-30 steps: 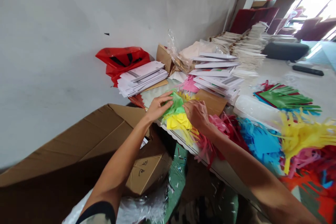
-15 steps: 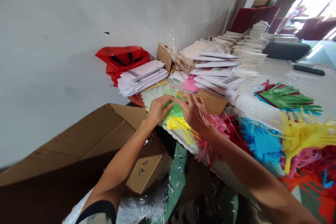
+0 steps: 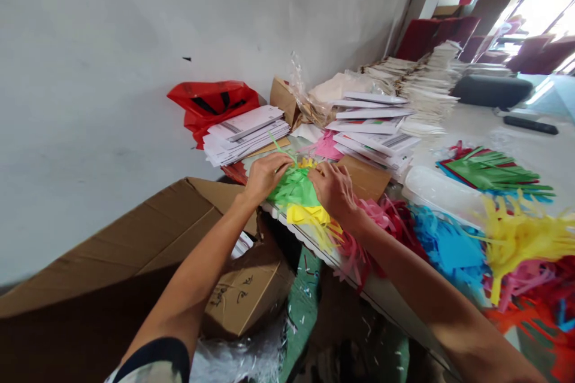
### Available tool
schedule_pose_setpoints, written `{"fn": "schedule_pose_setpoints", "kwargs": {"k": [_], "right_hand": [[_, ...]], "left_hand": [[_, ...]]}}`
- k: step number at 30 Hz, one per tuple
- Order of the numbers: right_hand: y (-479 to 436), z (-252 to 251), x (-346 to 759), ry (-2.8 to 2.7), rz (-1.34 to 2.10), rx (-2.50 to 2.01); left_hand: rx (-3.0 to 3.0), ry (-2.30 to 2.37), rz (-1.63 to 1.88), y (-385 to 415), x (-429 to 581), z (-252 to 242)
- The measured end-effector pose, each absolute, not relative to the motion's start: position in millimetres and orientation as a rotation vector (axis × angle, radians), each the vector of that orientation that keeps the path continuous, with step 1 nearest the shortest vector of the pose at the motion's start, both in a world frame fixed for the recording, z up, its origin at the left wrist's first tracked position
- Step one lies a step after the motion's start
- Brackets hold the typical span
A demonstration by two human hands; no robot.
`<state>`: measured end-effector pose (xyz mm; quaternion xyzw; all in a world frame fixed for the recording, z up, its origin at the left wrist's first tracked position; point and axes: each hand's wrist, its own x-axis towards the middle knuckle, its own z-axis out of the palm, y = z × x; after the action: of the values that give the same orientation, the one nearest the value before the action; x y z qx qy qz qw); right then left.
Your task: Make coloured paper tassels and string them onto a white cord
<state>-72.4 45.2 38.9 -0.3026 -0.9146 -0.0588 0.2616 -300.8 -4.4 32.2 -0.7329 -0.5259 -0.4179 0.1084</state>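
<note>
A green fringed paper piece point(image 3: 294, 189) lies at the table's near-left corner on top of a yellow fringed piece point(image 3: 309, 215). My left hand point(image 3: 265, 173) grips the green piece's left upper edge with curled fingers. My right hand point(image 3: 333, 190) pinches its right edge, fingers bent over the paper. Pink fringed strips point(image 3: 359, 233) hang over the table's front edge just right of my right wrist.
Stacks of white envelopes point(image 3: 245, 131) and a red plastic bag point(image 3: 211, 105) sit by the wall. More fringed paper in blue point(image 3: 444, 242), yellow point(image 3: 521, 236) and green point(image 3: 492, 170) covers the table's right. An open cardboard box point(image 3: 135, 239) stands below left.
Both hands came together over the green piece, then spread apart again, and the green paper now lies flatter and wider on the yellow one.
</note>
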Motion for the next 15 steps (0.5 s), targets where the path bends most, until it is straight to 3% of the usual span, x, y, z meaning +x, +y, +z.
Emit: {"fn": "schedule_pose_setpoints", "kwargs": {"k": [8,15], "right_hand": [[46,39,-81,-2.471,-0.202,-0.748],[51,31,-83,-2.459,-0.165,-0.746]], "left_hand": [[-2.121,-1.809,-0.946,-13,-288,42],[-2.13,-1.753,-0.86,-11,-294,41]]}}
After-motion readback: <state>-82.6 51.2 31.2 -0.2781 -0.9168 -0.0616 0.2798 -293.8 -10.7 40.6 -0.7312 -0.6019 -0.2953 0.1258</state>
